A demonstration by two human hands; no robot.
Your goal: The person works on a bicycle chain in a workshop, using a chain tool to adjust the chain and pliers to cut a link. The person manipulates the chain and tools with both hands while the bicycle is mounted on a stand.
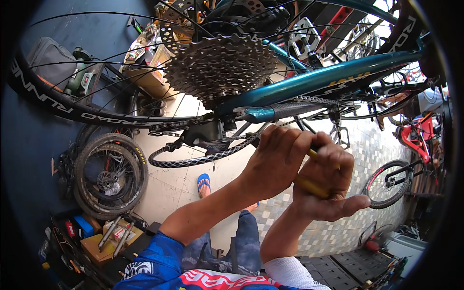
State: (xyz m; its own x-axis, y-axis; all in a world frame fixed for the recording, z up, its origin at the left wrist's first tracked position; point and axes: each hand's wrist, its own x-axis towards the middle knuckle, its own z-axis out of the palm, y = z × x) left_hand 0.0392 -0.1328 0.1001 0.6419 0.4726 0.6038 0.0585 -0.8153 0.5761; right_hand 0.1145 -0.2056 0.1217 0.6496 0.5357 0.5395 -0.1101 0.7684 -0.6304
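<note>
A teal bicycle frame (pixel 290 89) is held up across the view, its rear wheel rim (pixel 92 113) toward me. The wide cassette (pixel 220 67) sits at the hub, with the rear derailleur (pixel 208 135) and chain (pixel 208 158) below it. Under the frame, my left hand (pixel 276 157) is closed, knuckles up, against the fingers of my right hand; what it grips is hidden. My right hand (pixel 328 181) has its fingers curled round a blurred yellow handle (pixel 313 186), thumb stretched out. The tool's working end does not show.
Loose wheels (pixel 110 174) lean together at the left. A cardboard box (pixel 99 246) bears metal tubes at the lower left. A red bicycle (pixel 419 135) stands at the right on tiled floor. Black cases (pixel 343 268) lie at the lower right. A grey bag (pixel 50 63) is at the upper left.
</note>
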